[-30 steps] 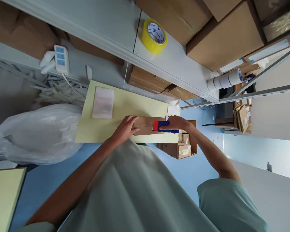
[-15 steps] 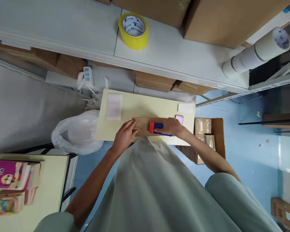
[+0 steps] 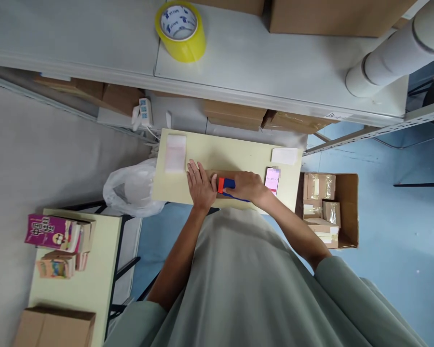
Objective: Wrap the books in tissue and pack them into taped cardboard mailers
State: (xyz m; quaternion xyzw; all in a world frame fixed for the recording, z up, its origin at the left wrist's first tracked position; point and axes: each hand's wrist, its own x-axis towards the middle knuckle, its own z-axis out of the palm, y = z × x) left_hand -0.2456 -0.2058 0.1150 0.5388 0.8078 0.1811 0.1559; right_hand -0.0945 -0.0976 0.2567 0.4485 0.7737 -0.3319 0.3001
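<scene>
A flat brown cardboard box (image 3: 220, 174) lies on a pale yellow table (image 3: 235, 156), mostly covered by my hands. My left hand (image 3: 200, 184) lies flat on its left end, fingers stretched out. My right hand (image 3: 246, 186) is closed round a blue and red tape dispenser (image 3: 225, 185), which rests on the box right beside my left hand. A phone with a lit screen (image 3: 272, 179) lies just right of my right hand.
A white packet (image 3: 175, 153) and a white slip (image 3: 284, 155) lie on the table. An open carton of small parcels (image 3: 329, 208) stands on the blue floor at right. A yellow tape roll (image 3: 181, 30) sits on the grey shelf. A plastic bag (image 3: 133, 189) and side table (image 3: 75, 284) are left.
The dispenser in my right hand has slid left along the box towards my left hand. My left hand has shifted from gripping the box end to lying flat. The view has pulled back.
</scene>
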